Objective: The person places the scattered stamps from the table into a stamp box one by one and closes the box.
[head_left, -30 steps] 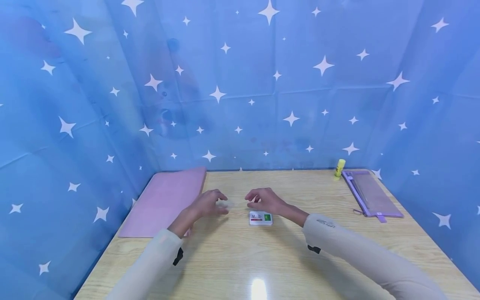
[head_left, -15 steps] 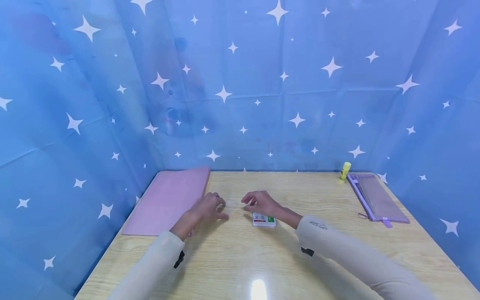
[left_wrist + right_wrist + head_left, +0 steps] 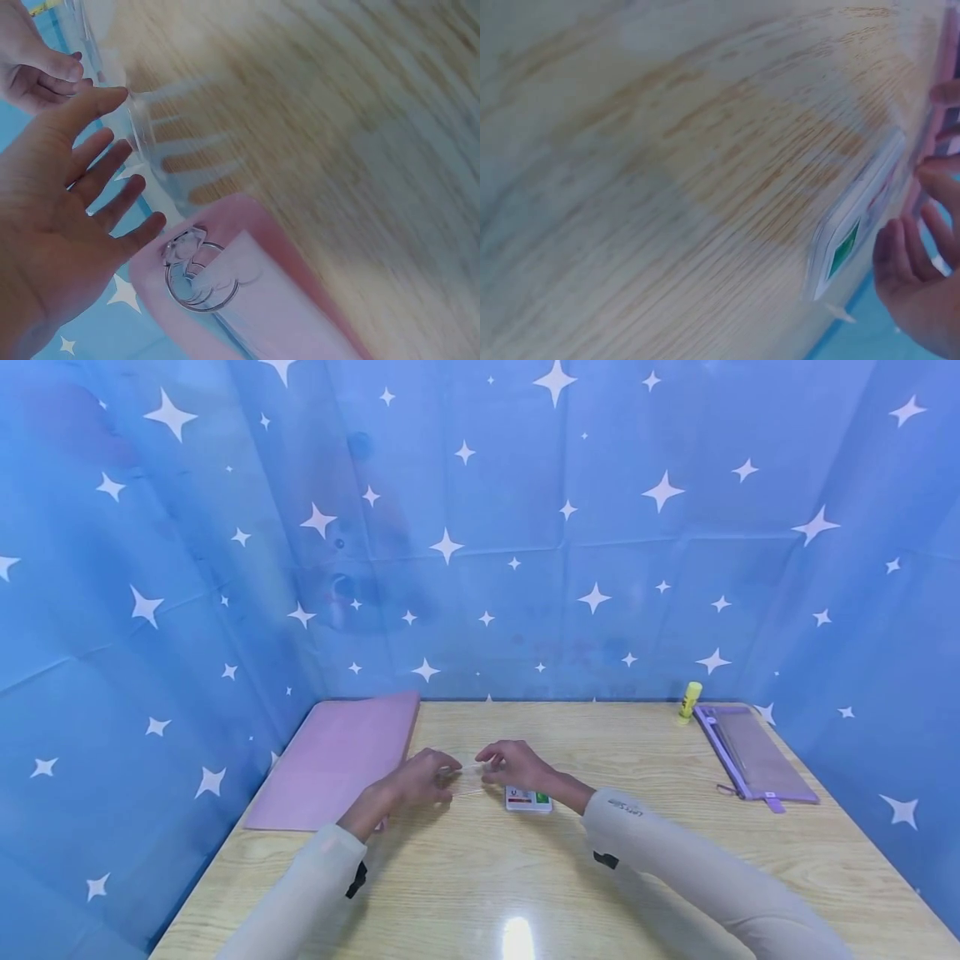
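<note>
A clear plastic piece (image 3: pixel 470 779) spans the gap between both hands above the table, its two pale edges showing in the head view. My left hand (image 3: pixel 420 779) holds its left end between thumb and fingers. At the other end, the fingers and thumb of my right hand (image 3: pixel 521 766) pinch it. In the left wrist view the clear plastic piece (image 3: pixel 142 127) runs along the fingertips of my left hand (image 3: pixel 67 180). A flat white case (image 3: pixel 528 799) with a red strip and green square lies just under the right hand, partly covered by it.
A pink folder (image 3: pixel 337 760) lies at the back left, with metal rings (image 3: pixel 201 277) at its edge in the left wrist view. At the back right stand a yellow glue stick (image 3: pixel 689 700) and, lying flat, a purple mesh zip pouch (image 3: pixel 761 756). A star-patterned blue curtain (image 3: pixel 517 527) encloses the table.
My right hand has moved slightly left toward the left hand and now pinches the clear piece, which was in the left hand. The view has shifted a little; other things stay put.
</note>
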Available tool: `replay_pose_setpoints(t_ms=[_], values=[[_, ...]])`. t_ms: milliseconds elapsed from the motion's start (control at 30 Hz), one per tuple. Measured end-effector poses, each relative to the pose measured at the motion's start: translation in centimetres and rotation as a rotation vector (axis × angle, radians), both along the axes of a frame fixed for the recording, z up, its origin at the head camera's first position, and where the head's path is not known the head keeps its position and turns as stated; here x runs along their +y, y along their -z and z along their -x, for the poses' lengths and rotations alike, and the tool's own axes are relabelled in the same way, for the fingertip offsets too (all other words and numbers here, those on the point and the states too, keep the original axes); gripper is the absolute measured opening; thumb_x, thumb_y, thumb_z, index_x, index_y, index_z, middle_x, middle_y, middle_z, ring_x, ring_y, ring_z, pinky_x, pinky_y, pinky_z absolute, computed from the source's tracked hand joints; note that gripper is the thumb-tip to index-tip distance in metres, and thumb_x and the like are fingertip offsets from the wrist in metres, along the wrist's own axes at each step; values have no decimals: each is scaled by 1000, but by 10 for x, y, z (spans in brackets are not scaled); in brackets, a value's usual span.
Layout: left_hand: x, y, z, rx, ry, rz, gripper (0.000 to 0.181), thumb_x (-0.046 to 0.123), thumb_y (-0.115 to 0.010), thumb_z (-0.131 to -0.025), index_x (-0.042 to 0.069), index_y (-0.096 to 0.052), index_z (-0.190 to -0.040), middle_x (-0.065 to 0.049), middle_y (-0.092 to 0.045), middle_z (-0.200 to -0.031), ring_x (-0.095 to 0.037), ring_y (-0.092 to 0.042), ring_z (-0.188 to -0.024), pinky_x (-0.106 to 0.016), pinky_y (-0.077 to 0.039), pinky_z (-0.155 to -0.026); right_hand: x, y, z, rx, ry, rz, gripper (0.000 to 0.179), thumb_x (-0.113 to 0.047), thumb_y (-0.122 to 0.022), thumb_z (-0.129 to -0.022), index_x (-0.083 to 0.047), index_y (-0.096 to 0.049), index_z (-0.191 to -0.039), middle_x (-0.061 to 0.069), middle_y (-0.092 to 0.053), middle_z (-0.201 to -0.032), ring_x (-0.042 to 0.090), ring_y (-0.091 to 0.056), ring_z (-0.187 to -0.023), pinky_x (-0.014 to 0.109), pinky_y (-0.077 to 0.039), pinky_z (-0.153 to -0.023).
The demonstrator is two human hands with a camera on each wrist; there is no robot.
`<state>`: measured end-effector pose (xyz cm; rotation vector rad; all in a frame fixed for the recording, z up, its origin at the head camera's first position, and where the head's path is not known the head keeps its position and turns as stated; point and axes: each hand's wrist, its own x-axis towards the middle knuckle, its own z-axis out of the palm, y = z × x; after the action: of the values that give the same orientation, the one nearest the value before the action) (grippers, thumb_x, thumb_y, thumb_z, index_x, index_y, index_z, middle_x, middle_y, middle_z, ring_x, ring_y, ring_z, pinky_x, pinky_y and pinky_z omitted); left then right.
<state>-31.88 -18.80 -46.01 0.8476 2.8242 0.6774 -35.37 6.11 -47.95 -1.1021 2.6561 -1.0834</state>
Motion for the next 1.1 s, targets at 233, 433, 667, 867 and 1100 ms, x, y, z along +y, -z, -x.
replay_pose_setpoints(t_ms=[233,433,667,867,1100], values=[[-1,0,-1,28,-33,30,56,23,-88,-85,0,-67,-132,-15,-68,-133,-33,-59,-128,-49,-45,-110,-4,-1,-3,-68,11,-55,51,-20,-83,-90,1,-66,-133,16,-66,-136,36,-61,-124,51,-50,-103],[-2,1,1,22,-39,33,53,22,-88,-85,2,-69,-130,-12,-70,-128,-30,-61,-122,-46,-48,-106,-8,-3,-3,-36,-81,-116,61,-22,-85,-88,6,-62,-137,21,-64,-138,37,-59,-128,54,-45,-109],[-2,3,3,37,-21,45,50,22,-88,-85,2,-71,-127,-11,-70,-127,-28,-62,-119,-44,-50,-104,-8,-1,-1,49,-129,-172,52,-22,-83,-91,4,-65,-133,19,-68,-132,36,-60,-125,56,-41,-110],[-2,2,6,40,0,53,46,24,-88,-85,4,-73,-124,-10,-70,-127,-28,-63,-119,-43,-51,-102,-4,-4,-3,42,-168,-151,48,-19,-78,-95,6,-65,-134,20,-67,-128,35,-62,-115,45,-53,-92],[0,-2,11,60,29,39,44,26,-85,-88,4,-73,-125,-13,-68,-132,-32,-61,-126,-47,-47,-109,3,-12,-3,72,-147,-174,48,-21,-79,-94,4,-66,-133,20,-65,-130,34,-65,-112,44,-54,-92]])
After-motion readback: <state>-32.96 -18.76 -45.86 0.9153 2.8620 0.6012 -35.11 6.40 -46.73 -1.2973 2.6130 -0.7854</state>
